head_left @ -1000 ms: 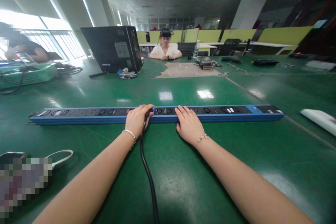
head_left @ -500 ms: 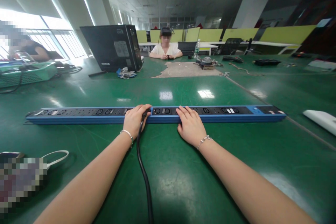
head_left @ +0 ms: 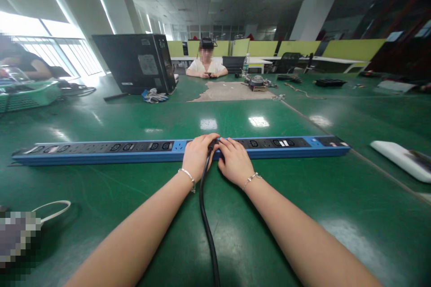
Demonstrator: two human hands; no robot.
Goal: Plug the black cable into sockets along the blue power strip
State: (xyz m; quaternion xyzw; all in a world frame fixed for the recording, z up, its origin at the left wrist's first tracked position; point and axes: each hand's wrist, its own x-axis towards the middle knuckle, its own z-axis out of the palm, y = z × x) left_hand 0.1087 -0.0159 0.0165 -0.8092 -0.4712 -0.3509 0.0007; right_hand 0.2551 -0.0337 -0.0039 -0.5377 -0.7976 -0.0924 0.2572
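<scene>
A long blue power strip (head_left: 101, 158) with rows of black sockets lies across the green table in front of me. My left hand (head_left: 198, 154) is closed around the plug end of a black power cord (head_left: 206, 215), held at the strip's socket face. Whether the plug sits in a socket is hidden by my fingers. Right beside it, my right hand (head_left: 235, 160) grips the strip, fingers over its top and thumb at the near side. The two hands nearly touch. The cord runs down from my left hand toward me.
A black computer case (head_left: 134, 63) stands at the back left, with gloves (head_left: 155, 95) by it. A green basket (head_left: 30, 94) is at far left, a white object (head_left: 400, 159) at right. Across the table sits a person (head_left: 206, 66); another person is partly visible at left.
My left hand has slid right along the power strip with the cord, coming up against my right hand. My right hand holds nearly the same place. The whole view has shifted slightly.
</scene>
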